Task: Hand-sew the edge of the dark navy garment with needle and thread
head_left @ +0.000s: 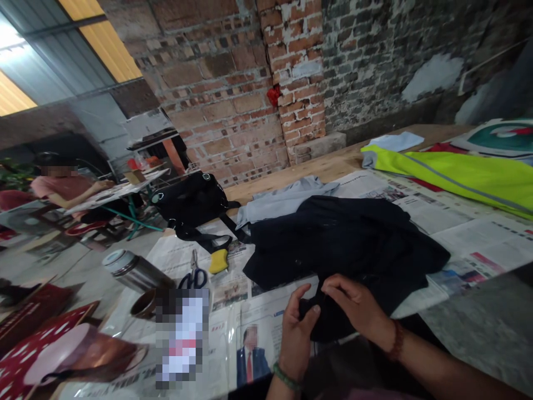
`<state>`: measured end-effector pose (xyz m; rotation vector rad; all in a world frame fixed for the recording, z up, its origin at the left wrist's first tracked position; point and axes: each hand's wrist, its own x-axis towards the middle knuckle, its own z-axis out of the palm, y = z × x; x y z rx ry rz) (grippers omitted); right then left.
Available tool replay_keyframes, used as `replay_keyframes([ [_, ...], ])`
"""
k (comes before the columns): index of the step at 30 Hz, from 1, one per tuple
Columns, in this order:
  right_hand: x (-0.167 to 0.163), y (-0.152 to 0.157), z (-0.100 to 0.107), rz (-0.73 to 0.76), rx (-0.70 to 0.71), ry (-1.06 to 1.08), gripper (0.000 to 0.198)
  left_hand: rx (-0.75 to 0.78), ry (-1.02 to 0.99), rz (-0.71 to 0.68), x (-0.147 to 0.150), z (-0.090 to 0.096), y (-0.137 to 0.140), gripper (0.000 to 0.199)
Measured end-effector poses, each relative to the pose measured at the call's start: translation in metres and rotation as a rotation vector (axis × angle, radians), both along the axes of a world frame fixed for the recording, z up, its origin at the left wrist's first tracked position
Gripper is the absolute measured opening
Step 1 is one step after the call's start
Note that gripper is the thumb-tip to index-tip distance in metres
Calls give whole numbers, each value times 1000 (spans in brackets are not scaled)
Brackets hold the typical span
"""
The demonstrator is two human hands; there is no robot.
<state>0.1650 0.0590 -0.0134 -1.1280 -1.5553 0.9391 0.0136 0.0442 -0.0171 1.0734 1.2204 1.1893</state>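
Observation:
A dark navy garment (345,239) lies spread on a newspaper-covered table (470,228). My left hand (297,330) and my right hand (358,308) both pinch its near edge at the bottom middle, fingers curled into the cloth. The left wrist wears a green bracelet, the right a brown bead bracelet. What lies between the fingers besides cloth is hidden.
A grey-blue garment (283,203) and a black bag (191,203) lie beyond. Scissors (194,275), a yellow piece (219,260), a steel flask (133,270) and a cup (144,304) sit at left. A neon-yellow vest (466,175) lies right. A person sits far left.

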Motion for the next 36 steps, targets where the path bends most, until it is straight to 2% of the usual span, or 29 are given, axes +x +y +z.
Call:
replay_keyframes([
  [3, 2, 2, 5, -70, -88, 96, 24, -1, -24, 3, -1, -2, 0, 44],
  [6, 9, 9, 16, -156, -117, 242, 22, 8, 23, 26, -1, -2, -1, 42],
  [8, 16, 14, 28, -118, -137, 385, 21, -14, 23, 6, -1, -2, -2, 39],
  [12, 31, 23, 54, 57, -276, 744, 20, -121, -86, -63, -1, -3, -2, 30],
  [16, 51, 32, 71, 27, -300, 937, 16, -129, -140, -72, -2, -6, -2, 30],
  [21, 72, 39, 77, 31, -332, 976, 20, -122, -221, -97, -3, -6, -2, 39],
  [25, 78, 38, 77, -9, -269, 940, 17, -125, -247, -96, -3, -5, -2, 39],
  [30, 81, 32, 81, -71, -167, 787, 10, -126, -225, -79, -3, -4, -2, 41],
  [33, 84, 26, 84, -93, -122, 746, 11, -97, -189, -42, -2, -3, -3, 42],
  [36, 84, 14, 81, -84, -146, 760, 17, -61, -176, 26, -1, -1, -4, 41],
])
